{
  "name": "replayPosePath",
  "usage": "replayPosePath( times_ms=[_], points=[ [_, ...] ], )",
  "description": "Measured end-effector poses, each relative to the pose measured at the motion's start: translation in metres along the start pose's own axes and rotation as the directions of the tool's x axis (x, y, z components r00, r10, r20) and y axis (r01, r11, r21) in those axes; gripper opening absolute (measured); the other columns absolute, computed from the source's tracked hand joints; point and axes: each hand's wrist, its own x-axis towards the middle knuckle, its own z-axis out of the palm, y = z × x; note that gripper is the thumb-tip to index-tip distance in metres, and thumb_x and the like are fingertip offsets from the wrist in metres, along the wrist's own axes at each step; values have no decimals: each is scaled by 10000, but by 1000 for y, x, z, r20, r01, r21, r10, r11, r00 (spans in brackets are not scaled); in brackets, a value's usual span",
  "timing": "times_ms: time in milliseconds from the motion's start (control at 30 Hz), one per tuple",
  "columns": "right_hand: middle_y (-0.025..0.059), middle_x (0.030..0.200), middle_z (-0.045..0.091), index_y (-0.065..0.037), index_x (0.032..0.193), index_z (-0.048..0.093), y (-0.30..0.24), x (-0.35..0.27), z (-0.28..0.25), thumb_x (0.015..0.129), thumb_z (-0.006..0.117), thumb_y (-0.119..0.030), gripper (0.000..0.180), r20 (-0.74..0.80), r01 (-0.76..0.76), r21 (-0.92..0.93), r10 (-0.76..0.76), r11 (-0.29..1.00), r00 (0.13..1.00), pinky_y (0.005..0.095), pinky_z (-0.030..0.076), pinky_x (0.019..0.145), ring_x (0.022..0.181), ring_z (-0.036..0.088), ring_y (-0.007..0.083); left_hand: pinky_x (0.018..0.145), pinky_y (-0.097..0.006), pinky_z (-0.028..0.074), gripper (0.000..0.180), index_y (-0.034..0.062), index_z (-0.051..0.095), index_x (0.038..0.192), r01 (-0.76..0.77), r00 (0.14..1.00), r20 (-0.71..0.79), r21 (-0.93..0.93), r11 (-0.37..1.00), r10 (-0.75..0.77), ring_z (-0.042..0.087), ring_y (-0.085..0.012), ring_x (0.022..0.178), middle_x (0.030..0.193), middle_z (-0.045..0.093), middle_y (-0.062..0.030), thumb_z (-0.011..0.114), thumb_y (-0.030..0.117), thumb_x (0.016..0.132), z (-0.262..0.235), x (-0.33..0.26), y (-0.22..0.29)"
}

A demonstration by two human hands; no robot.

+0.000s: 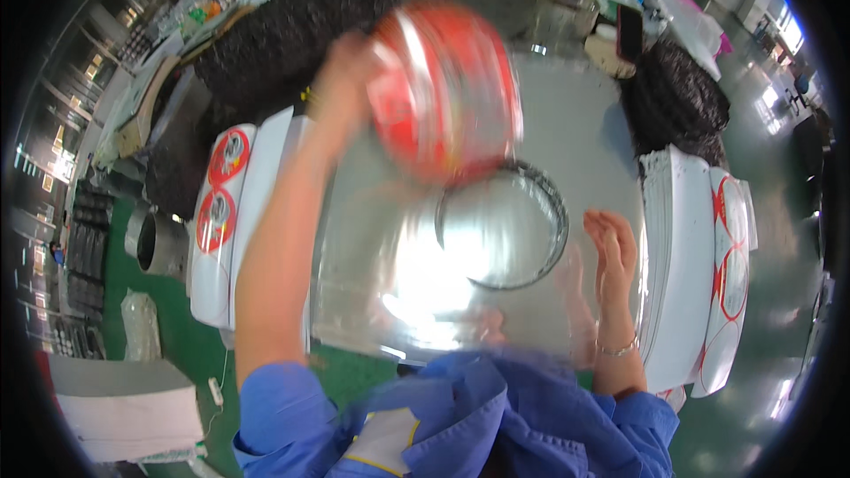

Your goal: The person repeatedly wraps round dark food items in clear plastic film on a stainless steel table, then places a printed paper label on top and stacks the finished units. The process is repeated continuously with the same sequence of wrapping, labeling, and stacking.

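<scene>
In my raised left hand (352,71) is a red, round thing (447,88), gripped by its left edge above the far part of the shiny metal table (372,292). Motion smears both, so the exact kind of the round thing cannot be made out. Under it and a little nearer lies a dark, glossy ring (556,212), its far rim partly covered by the red thing. My right hand (613,248) holds nothing; its fingers are stretched out over the table's right side, between the ring and a stack of white sheets (677,274).
At the left edge stands another stack of white sheets with red round prints (212,274). Black plastic-wrapped bundles lie far left (301,22) and far right (677,93). A phone (629,33) leans at the back right. Metal cylinders (164,243) rest on the left.
</scene>
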Motion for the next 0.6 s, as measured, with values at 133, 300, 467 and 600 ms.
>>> replayPosePath(
  times_ms=[133, 300, 467, 600],
  points=[
    [162, 1293, 401, -16, 1125, 509, 3, -1, 21, 636, 723, -150, 550, 353, 288, -577, -85, 764, 932, 397, 351, 977, 1206, 373, 346, 917, -362, 384, 520, 73, 382, 1270, 81, 989, -105, -195, 977, -103, 513, -218, 1036, 1174, 501, -98, 523, 309, 828, 8, -20, 1],
    [174, 1316, 360, -12, 744, 572, 9, -4, 23, 441, 819, -200, 434, 493, 471, -680, -124, 562, 861, 429, 383, 943, 1226, 325, 396, 1017, -413, 271, 483, 100, 550, 1107, -366, 778, 626, 371, 854, 62, 413, -231, 1182, 1168, 535, -77, 699, 254, 674, 82, -185, 3],
    [150, 1131, 519, -21, 581, 500, 18, -2, 20, 479, 790, -335, 439, 500, 556, -638, -262, 532, 825, 421, 444, 832, 1147, 418, 389, 954, -397, 308, 182, 118, 597, 778, -178, 851, 525, 226, 958, 34, 415, -194, 1186, 1128, 573, 20, 696, 234, 679, 92, -223, -34],
    [161, 989, 585, -17, 576, 493, 10, -16, 10, 617, 649, -582, 587, 408, 387, -459, -198, 800, 891, 355, 450, 747, 955, 548, 339, 935, -372, 315, 115, 110, 619, 692, -40, 840, 543, 58, 997, 2, 454, -188, 1148, 1054, 613, 45, 680, 208, 696, 86, -218, -33]
  ],
)
